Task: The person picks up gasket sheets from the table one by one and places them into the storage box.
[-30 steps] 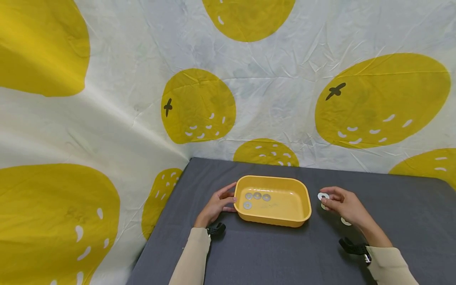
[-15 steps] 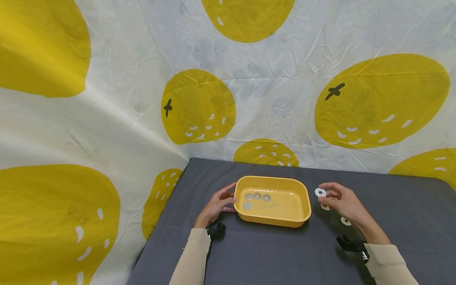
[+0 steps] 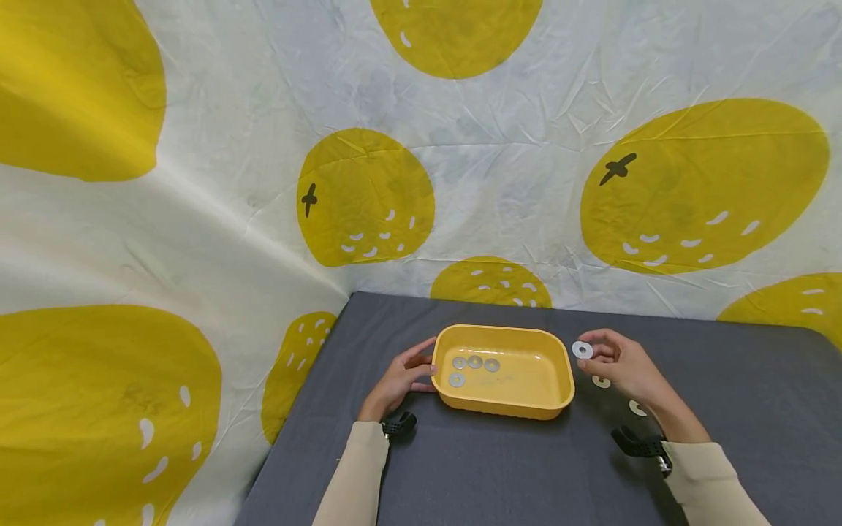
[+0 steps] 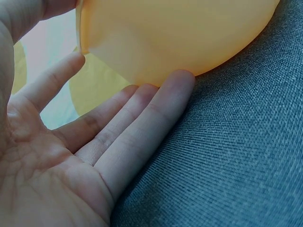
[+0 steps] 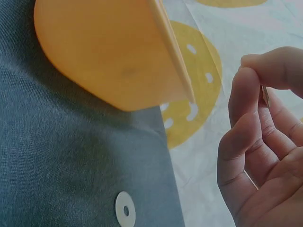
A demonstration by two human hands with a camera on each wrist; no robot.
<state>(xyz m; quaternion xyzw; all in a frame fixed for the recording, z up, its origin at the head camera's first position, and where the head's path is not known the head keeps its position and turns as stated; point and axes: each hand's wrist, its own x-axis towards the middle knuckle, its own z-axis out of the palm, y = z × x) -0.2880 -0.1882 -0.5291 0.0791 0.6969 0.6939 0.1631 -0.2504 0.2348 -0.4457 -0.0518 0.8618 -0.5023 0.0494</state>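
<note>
My left hand point(image 3: 395, 380) holds the left end of a yellow plastic tray point(image 3: 520, 405). Its thumb reaches over the rim while the other fingers point(image 4: 147, 127) lie fairly straight against the outer wall and base. Several flat metal washers point(image 3: 475, 361) lie inside, towards the tray's left side. Just beyond the right end, my right hand point(image 3: 628, 365) pinches another washer point(image 3: 582, 350) between thumb and fingertips, raised above the cloth. The right wrist view shows this washer point(image 5: 265, 97) edge-on, mostly hidden by the fingers.
Two washers lie on the dark grey cloth point(image 3: 513, 467), one washer point(image 3: 601, 381) below the right hand and another washer point(image 3: 637, 408) by the right wrist. A white curtain point(image 3: 500, 190) with yellow fruit prints hangs behind and to the left.
My right hand has moved left and slightly up with the pinched washer, closer to the tray. The washer lying beneath it now shows more fully. The left hand and tray keep their place.
</note>
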